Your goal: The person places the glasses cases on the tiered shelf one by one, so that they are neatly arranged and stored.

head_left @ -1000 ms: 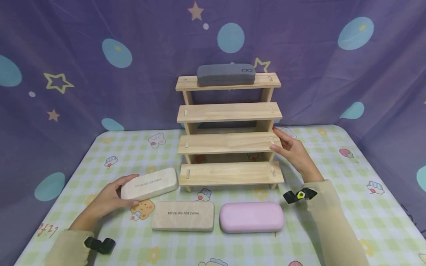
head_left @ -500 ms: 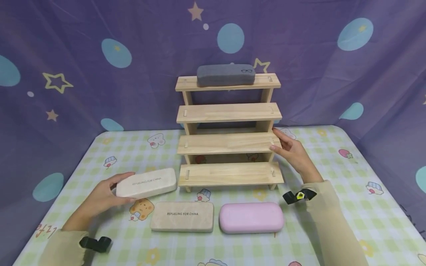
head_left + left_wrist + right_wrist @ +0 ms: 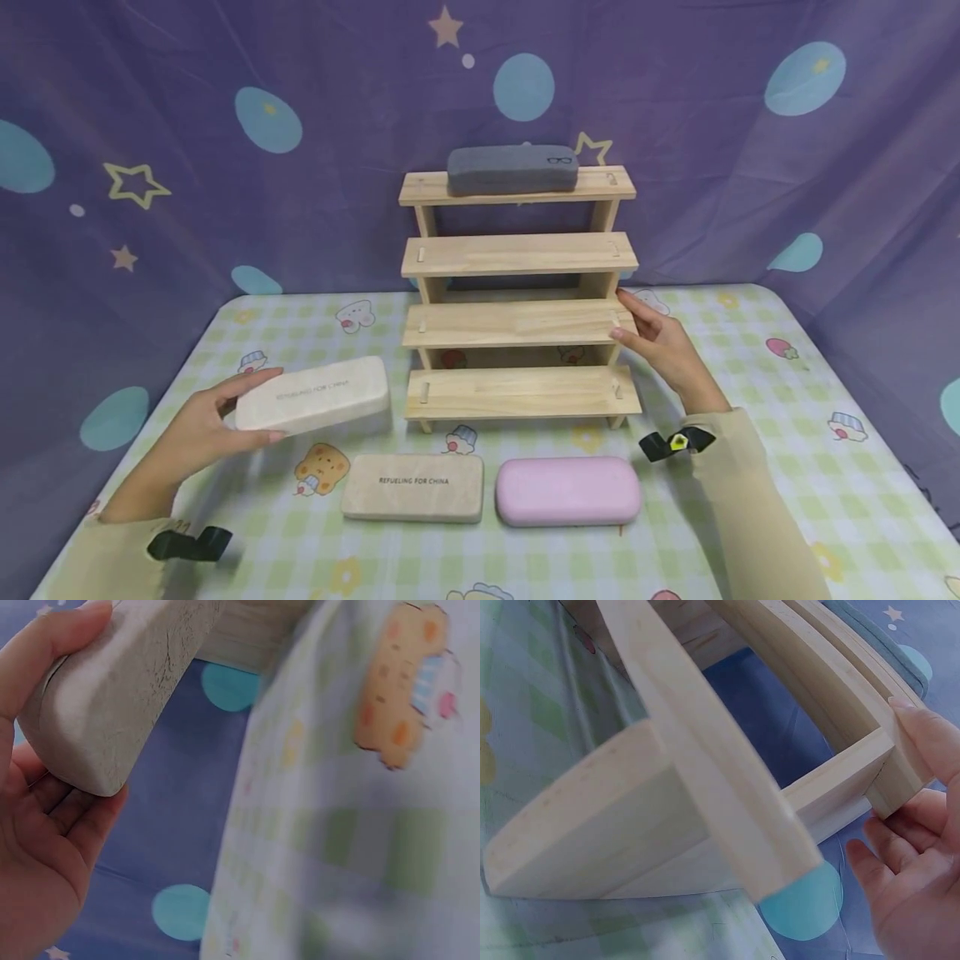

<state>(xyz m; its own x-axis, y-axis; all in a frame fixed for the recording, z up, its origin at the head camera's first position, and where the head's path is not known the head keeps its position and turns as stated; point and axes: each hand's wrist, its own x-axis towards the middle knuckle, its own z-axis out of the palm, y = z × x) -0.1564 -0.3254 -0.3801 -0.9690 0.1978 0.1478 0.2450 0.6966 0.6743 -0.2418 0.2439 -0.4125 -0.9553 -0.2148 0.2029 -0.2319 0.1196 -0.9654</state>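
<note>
My left hand (image 3: 197, 429) grips one end of a cream glasses case (image 3: 318, 393) with faint lettering on its lid. The case is tilted, its right end higher, just left of the wooden step rack (image 3: 517, 323). In the left wrist view, thumb and fingers wrap the end of the glasses case (image 3: 112, 697), with the tablecloth off to the side. My right hand (image 3: 666, 350) holds the right end of the rack's second step from the bottom. The right wrist view shows the thumb on top of that board (image 3: 885, 761) and the fingers curled beneath.
A grey glasses case (image 3: 512, 170) lies on the rack's top step. In front of the rack, a beige case (image 3: 412, 500) marked "REFUELING FOR CHINA" lies beside a pink case (image 3: 567, 492). The table (image 3: 262, 333) has a checked cloth, and a purple curtain (image 3: 337, 208) hangs behind.
My left hand has carried the cream case leftward and, in the last half second, upward. The right hand keeps its grip on the rack, and the other cases stay put.
</note>
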